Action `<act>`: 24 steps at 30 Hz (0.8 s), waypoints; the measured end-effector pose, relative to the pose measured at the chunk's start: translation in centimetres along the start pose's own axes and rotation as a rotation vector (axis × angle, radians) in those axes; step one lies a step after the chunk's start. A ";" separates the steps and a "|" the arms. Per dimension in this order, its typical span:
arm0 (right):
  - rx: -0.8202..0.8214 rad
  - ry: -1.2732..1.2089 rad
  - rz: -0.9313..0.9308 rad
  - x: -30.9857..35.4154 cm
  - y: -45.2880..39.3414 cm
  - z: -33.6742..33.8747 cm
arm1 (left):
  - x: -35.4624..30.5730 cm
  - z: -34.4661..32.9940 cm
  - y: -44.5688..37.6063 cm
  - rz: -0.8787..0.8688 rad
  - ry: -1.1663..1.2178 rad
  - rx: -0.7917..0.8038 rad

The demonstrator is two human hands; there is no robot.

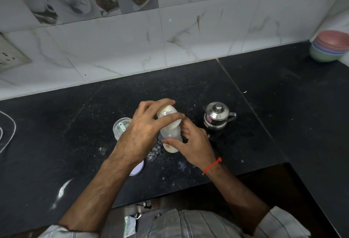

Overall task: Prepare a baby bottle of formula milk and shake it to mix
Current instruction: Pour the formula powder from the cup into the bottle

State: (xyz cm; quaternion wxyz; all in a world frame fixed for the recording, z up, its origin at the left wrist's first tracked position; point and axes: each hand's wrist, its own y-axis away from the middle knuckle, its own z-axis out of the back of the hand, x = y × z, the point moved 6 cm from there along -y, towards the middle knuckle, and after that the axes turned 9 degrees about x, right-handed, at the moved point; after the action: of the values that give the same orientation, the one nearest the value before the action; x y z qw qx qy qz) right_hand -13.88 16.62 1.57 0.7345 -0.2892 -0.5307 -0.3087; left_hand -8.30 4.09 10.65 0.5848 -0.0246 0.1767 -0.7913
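Head view | left hand (140, 134) grips cap (168, 116) | right hand (192, 143) holds baby bottle (171, 139), seemingly milky

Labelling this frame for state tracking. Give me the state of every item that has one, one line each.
baby bottle: upright on counter, cap on, milky liquid inside
left hand: fingers curled over bottle cap
right hand: gripping bottle body
formula container: open, scoop inside
container lid: off, flat on counter
steel pot: lid on
bowls: stacked, far right
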 end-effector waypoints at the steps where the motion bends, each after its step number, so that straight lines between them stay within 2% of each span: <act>1: 0.004 -0.008 -0.003 0.0 0.0 0.0 | 0.0 -0.1 0.1 -0.008 -0.006 -0.001; 10: -0.021 -0.004 0.005 0.1 0.1 0.4 | 0.1 0.1 0.1 0.051 0.096 -0.057; 16: -0.046 0.017 0.007 -0.1 0.0 0.8 | 1.7 0.2 1.1 0.234 0.410 -0.199; 22: -0.029 0.047 -0.012 -0.3 -0.1 0.5 | 1.5 1.6 1.0 0.229 0.316 -0.271; 24: -0.015 0.039 -0.012 -0.2 -0.2 0.3 | 0.8 1.2 0.8 0.167 0.234 -0.208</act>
State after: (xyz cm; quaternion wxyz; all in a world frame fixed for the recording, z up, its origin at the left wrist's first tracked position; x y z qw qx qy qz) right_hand -14.23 16.80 1.52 0.7407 -0.2854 -0.5156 -0.3227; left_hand -7.58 2.85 11.39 0.6184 0.0218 0.3260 -0.7148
